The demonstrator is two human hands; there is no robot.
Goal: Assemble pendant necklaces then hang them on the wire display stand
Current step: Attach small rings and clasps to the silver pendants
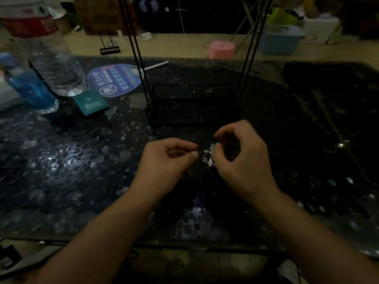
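Note:
A small silver pendant [209, 155] glints between my two hands above the dark glass table [71, 160]. My left hand [168, 158] pinches something thin and dark, probably a cord end, right beside the pendant. My right hand [240, 154] has its fingers curled and pinches the pendant's right side. Just beyond my hands stands the black wire display stand [192, 103], a low basket with tall thin uprights rising out of the frame. The room is dim and the cord is hard to make out.
At the far left stand a large clear water bottle [55, 64] and a small blue bottle [30, 89]. A teal packet [91, 102] and a round blue hand fan [117, 79] lie left of the stand. A pink stool [221, 50] sits on the floor beyond.

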